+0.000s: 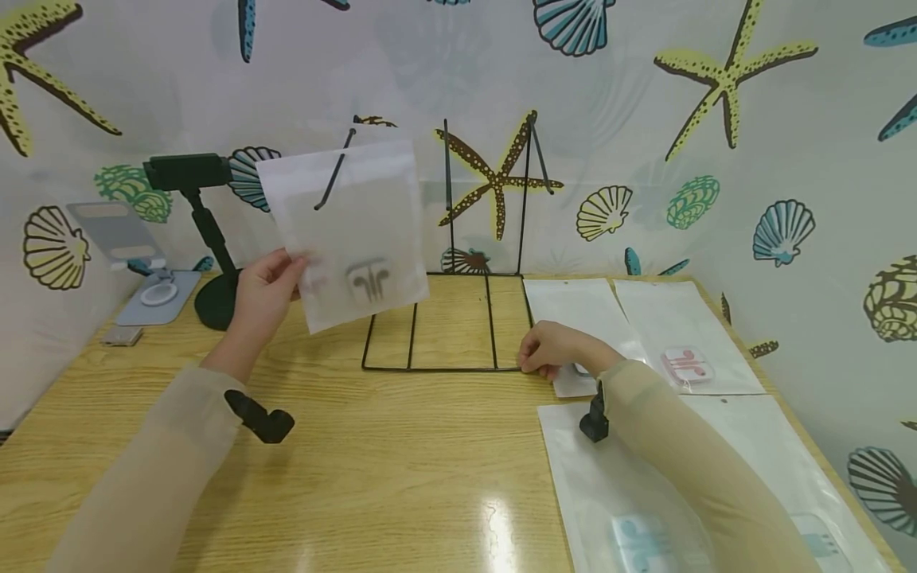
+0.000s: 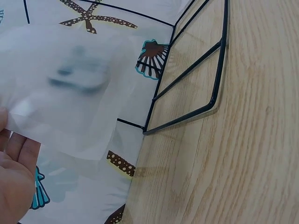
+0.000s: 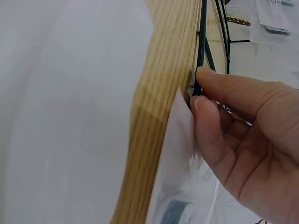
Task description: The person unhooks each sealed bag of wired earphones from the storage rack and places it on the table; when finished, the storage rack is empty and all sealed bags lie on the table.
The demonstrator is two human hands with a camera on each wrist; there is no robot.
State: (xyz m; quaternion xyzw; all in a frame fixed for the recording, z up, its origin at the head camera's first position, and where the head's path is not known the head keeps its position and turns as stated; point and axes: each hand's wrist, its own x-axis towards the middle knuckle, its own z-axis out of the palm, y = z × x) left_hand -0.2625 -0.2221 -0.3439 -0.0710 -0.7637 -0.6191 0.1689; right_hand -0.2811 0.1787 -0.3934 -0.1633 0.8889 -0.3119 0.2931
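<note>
My left hand [image 1: 268, 290] pinches the left edge of a white translucent bag [image 1: 372, 215], held up at the left side of a black wire rack [image 1: 437, 369]. Inside the bag, a dark earphone print on a small case [image 1: 368, 280] shows through, blurred in the left wrist view. The rack's left hook [image 1: 333, 171] crosses the upper part of the bag. Low at the table, my right hand [image 1: 562, 348] pinches the front right corner of the rack between thumb and forefinger; in the right wrist view, fingertips [image 3: 205, 74] grip the dark wire [image 3: 202, 42].
Several similar bags lie at the right, one with a pink earphone case [image 1: 688, 364], another with a blue one [image 1: 641, 545]. The rack's right hook [image 1: 542, 155] carries nothing. Back left stand a dark green stand [image 1: 215, 298] and a grey-blue phone holder [image 1: 158, 290]. A patterned curtain [image 1: 609, 119] backs the table.
</note>
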